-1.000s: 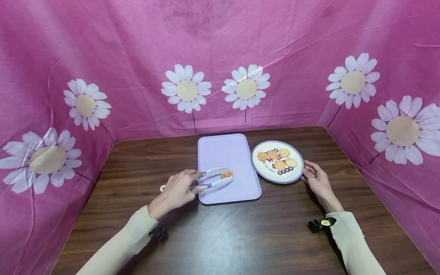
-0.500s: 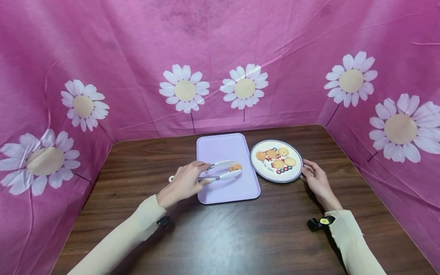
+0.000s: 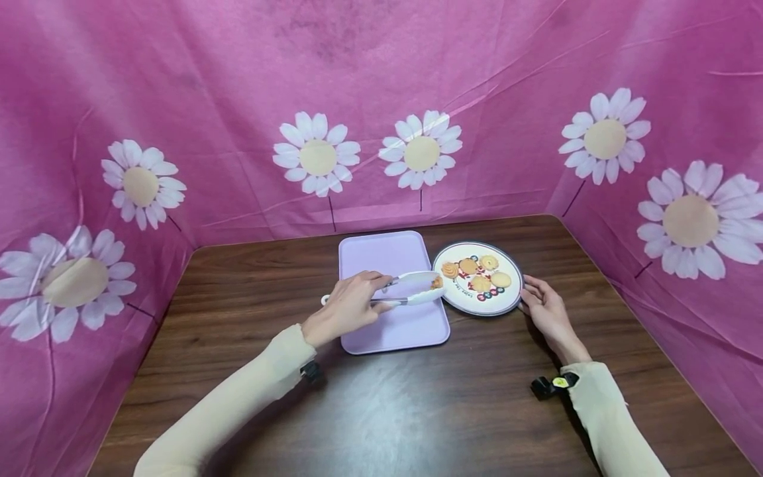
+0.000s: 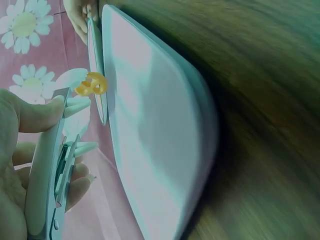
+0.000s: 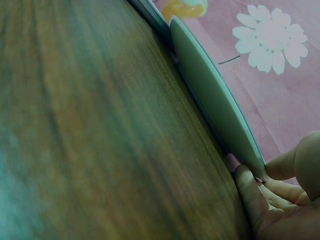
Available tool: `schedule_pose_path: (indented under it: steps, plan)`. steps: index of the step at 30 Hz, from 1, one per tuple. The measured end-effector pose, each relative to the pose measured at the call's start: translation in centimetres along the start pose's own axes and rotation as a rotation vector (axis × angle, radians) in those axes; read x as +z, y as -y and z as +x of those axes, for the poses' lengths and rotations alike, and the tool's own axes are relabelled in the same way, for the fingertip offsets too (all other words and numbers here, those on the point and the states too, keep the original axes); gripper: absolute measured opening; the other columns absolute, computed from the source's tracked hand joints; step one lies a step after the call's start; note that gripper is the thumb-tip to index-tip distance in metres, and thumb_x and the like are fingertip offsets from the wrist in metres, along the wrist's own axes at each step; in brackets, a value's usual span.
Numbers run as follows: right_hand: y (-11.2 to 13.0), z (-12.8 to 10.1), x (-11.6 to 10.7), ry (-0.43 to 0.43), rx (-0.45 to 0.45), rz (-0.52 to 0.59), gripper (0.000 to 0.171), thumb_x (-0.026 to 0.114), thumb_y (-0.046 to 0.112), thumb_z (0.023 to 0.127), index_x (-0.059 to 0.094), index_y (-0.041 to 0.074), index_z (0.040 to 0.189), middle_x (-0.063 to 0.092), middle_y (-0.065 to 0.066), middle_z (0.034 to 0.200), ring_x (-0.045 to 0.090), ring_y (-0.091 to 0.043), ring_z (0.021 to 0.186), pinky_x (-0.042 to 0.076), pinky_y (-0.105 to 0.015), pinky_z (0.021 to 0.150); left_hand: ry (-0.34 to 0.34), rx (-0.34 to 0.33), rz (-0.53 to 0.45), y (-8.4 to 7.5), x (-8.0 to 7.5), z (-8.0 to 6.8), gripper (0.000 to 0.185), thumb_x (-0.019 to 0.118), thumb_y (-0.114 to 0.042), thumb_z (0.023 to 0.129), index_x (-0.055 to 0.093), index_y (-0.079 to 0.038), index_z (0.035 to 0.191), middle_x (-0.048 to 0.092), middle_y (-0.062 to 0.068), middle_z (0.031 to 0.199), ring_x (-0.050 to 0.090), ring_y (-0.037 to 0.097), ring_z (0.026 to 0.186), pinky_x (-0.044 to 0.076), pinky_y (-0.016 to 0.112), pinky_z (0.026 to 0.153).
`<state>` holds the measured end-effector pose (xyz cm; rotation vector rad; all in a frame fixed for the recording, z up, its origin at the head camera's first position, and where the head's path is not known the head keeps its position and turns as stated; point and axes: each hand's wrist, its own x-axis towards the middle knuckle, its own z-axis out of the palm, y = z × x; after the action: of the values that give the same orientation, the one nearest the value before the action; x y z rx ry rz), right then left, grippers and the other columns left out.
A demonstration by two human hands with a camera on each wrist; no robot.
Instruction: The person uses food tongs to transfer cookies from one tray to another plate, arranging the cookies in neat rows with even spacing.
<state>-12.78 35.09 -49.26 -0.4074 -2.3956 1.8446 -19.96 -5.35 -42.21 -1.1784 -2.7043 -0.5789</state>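
Observation:
My left hand (image 3: pixel 348 306) grips a pair of tongs (image 3: pixel 424 298) with white tips. Between those tips sits a pretzel-shaped cookie (image 4: pixel 92 84), held above the right edge of the lilac tray (image 3: pixel 381 252), close to the plate's left rim. In the left wrist view the thumb presses one tong arm and the fingers lie along the other. At the right, my right hand (image 3: pixel 550 315) pinches the rim of a round white plate (image 3: pixel 457 299) with a dark edge and printed pattern. Several cookies (image 3: pixel 479 283) lie on that plate.
The tray lies flat on the dark wooden table (image 3: pixel 381 411), its right side against or very near the plate. A pink cloth (image 3: pixel 238 99) with daisies surrounds the table's back and sides. Small black wrist devices (image 3: pixel 550 386) sit at both cuffs.
My left hand has carried the tongs and the pretzel-shaped cookie rightward and a little away from me, from over the tray's middle to the plate's left rim. The right hand stays at the plate.

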Motion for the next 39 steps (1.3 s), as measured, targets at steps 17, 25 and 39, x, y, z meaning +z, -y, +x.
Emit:
schedule_pose_path:
  steps: [17, 25, 39]
  plan:
    - [0.0, -0.3, 0.1, -0.003, -0.022, 0.027, 0.055, 0.043, 0.013, 0.111, 0.028, -0.009, 0.159, 0.054, -0.018, 0.139, 0.057, 0.019, 0.104, 0.052, -0.007, 0.089, 0.105, 0.025, -0.02, -1.8, 1.3, 4.3, 0.04, 0.079, -0.026, 0.092, 0.072, -0.014, 0.129, 0.076, 0.004, 0.107, 0.064, 0.018, 0.091, 0.057, 0.042, 0.07]
    - [0.1, -0.2, 0.0, 0.003, 0.001, 0.032, 0.054, 0.039, 0.013, 0.112, 0.026, -0.008, 0.16, 0.041, -0.034, 0.153, 0.054, 0.02, 0.103, 0.05, -0.006, 0.089, 0.136, 0.035, 0.007, -2.1, 1.7, 5.2, 0.033, 0.08, -0.025, 0.09, 0.075, -0.012, 0.119, 0.073, 0.004, 0.095, 0.061, 0.017, 0.083, 0.053, 0.038, 0.063]
    - [0.1, -0.3, 0.0, 0.008, -0.002, 0.038, 0.055, 0.04, 0.013, 0.112, 0.025, -0.008, 0.161, 0.039, -0.035, 0.155, 0.053, 0.021, 0.103, 0.05, -0.005, 0.089, 0.185, 0.032, 0.067, -3.1, 1.3, 6.8, 0.014, 0.079, -0.025, 0.089, 0.075, -0.013, 0.096, 0.069, 0.002, 0.085, 0.058, 0.017, 0.069, 0.049, 0.035, 0.054]
